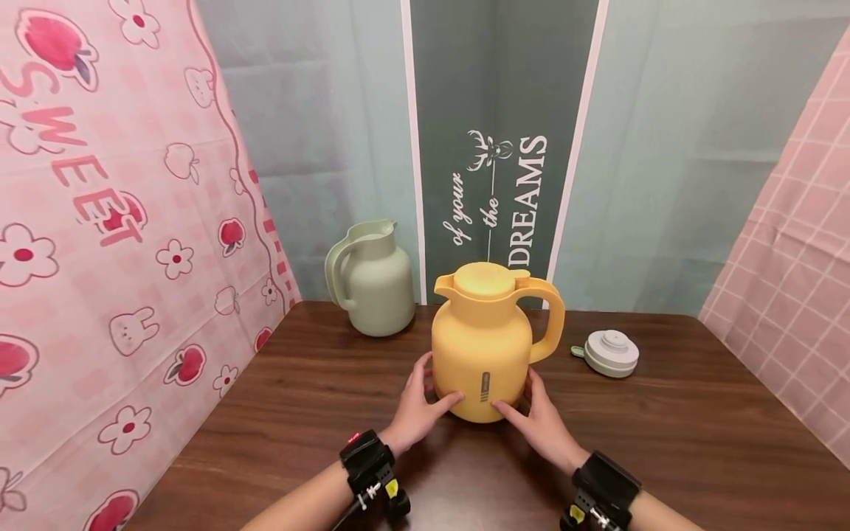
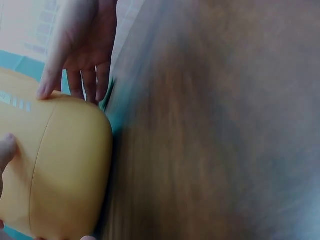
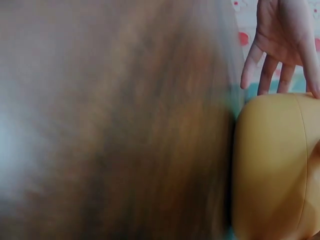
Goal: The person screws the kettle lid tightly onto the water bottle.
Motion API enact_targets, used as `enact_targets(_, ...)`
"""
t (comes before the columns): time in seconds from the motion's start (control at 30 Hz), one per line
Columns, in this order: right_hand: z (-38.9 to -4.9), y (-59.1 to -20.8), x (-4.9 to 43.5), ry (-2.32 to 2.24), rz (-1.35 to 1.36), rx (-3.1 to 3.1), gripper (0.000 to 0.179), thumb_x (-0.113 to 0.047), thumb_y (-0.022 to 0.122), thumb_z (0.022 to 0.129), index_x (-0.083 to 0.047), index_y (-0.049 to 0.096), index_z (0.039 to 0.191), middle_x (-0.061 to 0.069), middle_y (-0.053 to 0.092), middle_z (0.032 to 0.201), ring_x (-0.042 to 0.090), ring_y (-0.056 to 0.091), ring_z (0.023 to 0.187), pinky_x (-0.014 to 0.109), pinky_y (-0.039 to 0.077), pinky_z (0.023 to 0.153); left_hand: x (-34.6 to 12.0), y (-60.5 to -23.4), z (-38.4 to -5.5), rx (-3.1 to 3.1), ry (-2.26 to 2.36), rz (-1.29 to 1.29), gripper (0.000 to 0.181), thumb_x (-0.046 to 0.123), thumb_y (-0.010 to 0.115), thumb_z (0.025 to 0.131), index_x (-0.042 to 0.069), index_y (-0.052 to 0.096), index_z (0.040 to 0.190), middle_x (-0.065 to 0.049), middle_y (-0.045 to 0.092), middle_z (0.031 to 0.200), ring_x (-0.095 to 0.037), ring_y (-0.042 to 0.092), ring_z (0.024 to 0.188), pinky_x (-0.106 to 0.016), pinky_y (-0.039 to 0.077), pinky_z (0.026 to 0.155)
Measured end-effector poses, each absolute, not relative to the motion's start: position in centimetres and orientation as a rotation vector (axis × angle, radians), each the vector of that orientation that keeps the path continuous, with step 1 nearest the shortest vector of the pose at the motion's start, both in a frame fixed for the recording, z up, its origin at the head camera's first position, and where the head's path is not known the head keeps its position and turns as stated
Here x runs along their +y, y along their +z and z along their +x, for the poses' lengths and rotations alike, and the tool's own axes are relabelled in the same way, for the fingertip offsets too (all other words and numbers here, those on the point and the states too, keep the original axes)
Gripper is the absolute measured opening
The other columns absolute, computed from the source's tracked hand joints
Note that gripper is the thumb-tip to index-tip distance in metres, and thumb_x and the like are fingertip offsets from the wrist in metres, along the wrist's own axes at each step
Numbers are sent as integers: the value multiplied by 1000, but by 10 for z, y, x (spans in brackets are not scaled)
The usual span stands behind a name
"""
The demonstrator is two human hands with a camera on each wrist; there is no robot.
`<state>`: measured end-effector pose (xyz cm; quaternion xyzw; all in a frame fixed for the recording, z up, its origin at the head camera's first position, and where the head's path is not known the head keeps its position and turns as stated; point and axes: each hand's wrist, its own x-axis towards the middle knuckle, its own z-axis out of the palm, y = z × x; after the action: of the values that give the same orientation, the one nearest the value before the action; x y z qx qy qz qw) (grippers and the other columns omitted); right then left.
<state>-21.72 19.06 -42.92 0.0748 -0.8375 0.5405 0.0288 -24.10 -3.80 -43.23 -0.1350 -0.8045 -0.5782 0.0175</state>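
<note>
Just below frame center: yellow jug (image 1: 474, 343), upright, handle toward frame right. Left hand (image 1: 418, 407) and right hand (image 1: 543, 426) clamp it low from either side, thumbs on front. From here, green jug (image 1: 381, 287) left of center, white stopper (image 1: 612, 352) center-right, both on brown table (image 1: 279, 398).

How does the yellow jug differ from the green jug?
In the head view, the yellow jug has its handle on the right; the green jug has its handle on the left. The yellow jug wears a yellow lid, while the green jug's mouth looks uncovered. The left hand and right hand touch the yellow jug; neither touches the green jug. Both stand upright and have a spout.
</note>
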Motion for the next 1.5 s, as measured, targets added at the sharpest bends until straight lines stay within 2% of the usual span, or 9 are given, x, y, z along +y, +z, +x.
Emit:
enact_targets(0.27,-239,-430,191,1663,200,-2610,94,-36,69,88,1,8,148,26,22,149,40,25,136,54,24,107,-38,-437,-263,-2514,-1765,-417,86,41,72,83,16,22,149,-20,35,141,-34,46,121,-49,41,96)
enact_targets(0.47,-255,-429,192,1648,186,-2612,98,-43,68,87,-1,7,150,25,24,149,38,29,135,53,30,104,-36,-435,-282,-2523,-1741,-394,86,43,72,83,19,24,149,-18,39,137,-30,48,120,-44,43,94)
enact_targets(0.63,-269,-432,191,1603,190,-2568,93,-44,69,85,-4,15,150,23,33,145,37,36,131,52,34,101,-34,-438,-297,-2511,-1713,-382,87,44,72,83,16,25,150,-15,45,127,-27,52,112,-41,45,91)
enact_targets(0.8,-280,-434,193,1449,115,-2611,92,-48,68,85,-3,20,150,26,39,136,39,36,127,54,33,99,-28,-438,-311,-2525,-1650,-364,87,43,72,83,13,26,151,-14,50,116,-22,57,98,-35,48,85)
enact_targets(0.93,-289,-432,193,1380,48,-2623,91,-48,68,84,-4,24,150,28,40,131,40,36,123,54,33,97,-23,-434,-321,-2552,-1620,-332,84,42,71,84,13,27,150,-10,56,98,-16,56,85,-30,47,75)
enact_targets(1.07,-299,-430,191,1394,14,-2589,91,-47,71,83,-1,27,148,28,41,129,39,36,120,52,34,96,-18,-433,-330,-2549,-1627,-272,80,42,69,86,11,30,149,-5,57,89,-14,53,82,-28,45,70)
enact_targets(1.33,-311,-432,184,1498,-115,-2494,90,-40,75,81,7,29,143,25,44,120,39,46,113,47,40,92,-14,-435,-341,-2514,-1554,-213,71,41,70,85,3,44,140,-6,61,85,-16,57,79,-29,47,68)
enact_targets(1.43,-314,-434,180,1538,-151,-2425,82,-36,77,80,7,35,136,26,48,116,38,50,108,45,41,89,-13,-436,-344,-2507,-1545,-166,67,43,70,85,1,49,133,-7,63,86,-18,59,78,-30,49,67)
enact_targets(1.5,-316,-435,178,1521,-179,-2402,72,-36,77,80,6,41,126,24,51,111,36,51,103,43,41,86,-11,-438,-345,-2508,-1541,-125,64,45,70,84,0,53,125,-7,63,86,-18,60,77,-30,49,66)
